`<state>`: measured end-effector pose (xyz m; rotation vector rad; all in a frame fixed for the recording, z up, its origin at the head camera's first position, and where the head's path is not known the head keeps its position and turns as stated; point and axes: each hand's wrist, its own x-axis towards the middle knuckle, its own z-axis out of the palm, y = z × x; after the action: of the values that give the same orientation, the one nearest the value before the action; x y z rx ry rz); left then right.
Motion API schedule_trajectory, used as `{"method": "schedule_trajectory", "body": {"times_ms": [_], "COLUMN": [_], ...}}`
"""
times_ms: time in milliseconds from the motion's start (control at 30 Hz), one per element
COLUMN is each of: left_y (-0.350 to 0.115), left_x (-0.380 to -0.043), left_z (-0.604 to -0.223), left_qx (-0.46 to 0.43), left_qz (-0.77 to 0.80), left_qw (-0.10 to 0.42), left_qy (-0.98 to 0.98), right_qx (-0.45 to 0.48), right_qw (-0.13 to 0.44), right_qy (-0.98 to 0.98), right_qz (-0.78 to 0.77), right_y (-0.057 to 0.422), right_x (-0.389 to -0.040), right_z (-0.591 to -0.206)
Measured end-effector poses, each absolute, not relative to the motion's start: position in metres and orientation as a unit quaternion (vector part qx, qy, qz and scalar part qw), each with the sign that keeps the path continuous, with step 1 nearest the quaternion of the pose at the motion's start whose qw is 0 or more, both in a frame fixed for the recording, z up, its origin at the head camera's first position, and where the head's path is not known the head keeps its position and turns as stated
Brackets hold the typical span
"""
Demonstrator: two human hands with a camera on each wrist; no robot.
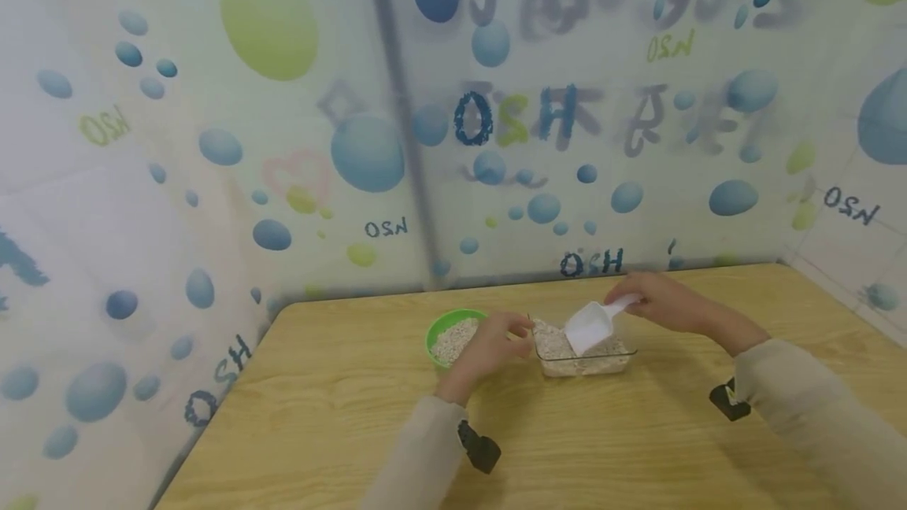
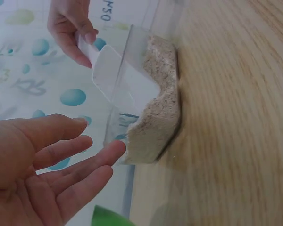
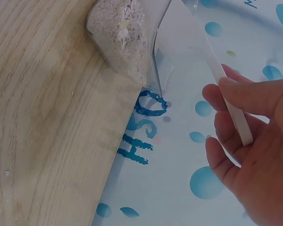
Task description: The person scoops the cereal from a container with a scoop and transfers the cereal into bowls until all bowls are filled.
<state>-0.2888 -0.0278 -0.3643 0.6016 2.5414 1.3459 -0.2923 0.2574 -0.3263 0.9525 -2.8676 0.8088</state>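
Observation:
My right hand [image 1: 655, 301] grips the handle of a white scoop [image 1: 590, 327], thumb on one side and fingers curled round the other. The scoop's blade dips into pale flakes, which look like oats [image 2: 162, 101], inside a clear rectangular container [image 1: 635, 352]. At the container's left end is my left hand [image 1: 499, 343], its fingers relaxed and slightly bent. In the left wrist view its fingertips [image 2: 115, 149] come close to the container's wall; whether they touch it I cannot tell. Just behind that hand stands a green bowl [image 1: 429, 338] with similar flakes, partly hidden by it.
A wooden table [image 1: 319, 415] carries the bowl and the container near its back edge. Behind it rises a wall [image 1: 305, 140] printed with blue and green drops. Dark wrist devices [image 1: 482, 449] sit at both cuffs.

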Motion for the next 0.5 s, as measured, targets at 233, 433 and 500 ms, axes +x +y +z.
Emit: {"method": "schedule_trajectory", "body": {"times_ms": [233,433,500], "left_y": [-0.022,-0.019,-0.019], "left_x": [-0.29,-0.29,-0.29], "left_z": [-0.372,-0.375,-0.376], "left_qx": [0.202,0.194,0.197], "left_qz": [0.441,0.441,0.443], "left_qw": [0.108,0.107,0.106], "left_qy": [0.868,0.87,0.868], "right_qx": [0.301,0.301,0.3], "right_qw": [-0.032,-0.042,-0.048], "right_qy": [-0.918,-0.919,-0.917], "right_qz": [0.256,0.252,0.259], "right_y": [0.257,0.256,0.255], "right_x": [-0.291,-0.29,-0.289], "right_z": [-0.329,-0.332,-0.333]}}
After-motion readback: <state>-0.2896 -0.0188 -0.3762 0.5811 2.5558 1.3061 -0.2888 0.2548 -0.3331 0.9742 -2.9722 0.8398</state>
